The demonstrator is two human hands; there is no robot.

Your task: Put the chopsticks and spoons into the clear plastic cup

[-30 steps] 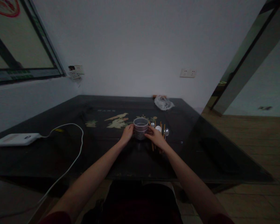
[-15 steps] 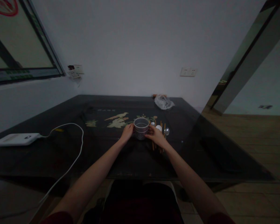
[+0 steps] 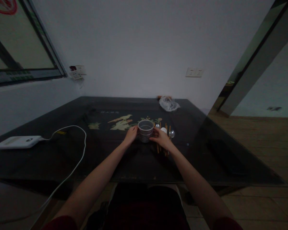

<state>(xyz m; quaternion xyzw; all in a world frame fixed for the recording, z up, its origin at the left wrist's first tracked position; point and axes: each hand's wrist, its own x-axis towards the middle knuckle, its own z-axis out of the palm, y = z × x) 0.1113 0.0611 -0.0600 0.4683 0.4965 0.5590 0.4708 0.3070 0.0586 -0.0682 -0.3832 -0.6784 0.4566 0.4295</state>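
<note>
A grey cylindrical cup (image 3: 145,131) with a wide rim and a textured lower wall stands upright on the dark table (image 3: 144,166). My left hand (image 3: 130,135) grips its left side, fingers against the wall. On the opposite side my right hand (image 3: 162,139) is closed round the cup with the thumb at its front. Just right of the cup lie several chopsticks (image 3: 157,148), partly hidden under my right hand. Among them are metal spoons (image 3: 172,134), their bowls toward the far side.
A white power bank (image 3: 18,142) with a white cable (image 3: 84,145) lies on the left. At the back is a crumpled clear plastic bag (image 3: 168,104). A dark flat object (image 3: 227,156) sits on the right. A bird design decorates the tabletop, and a wall stands behind.
Both hands stay on the cup, which has hardly moved. The whole view has shifted very slightly.
</note>
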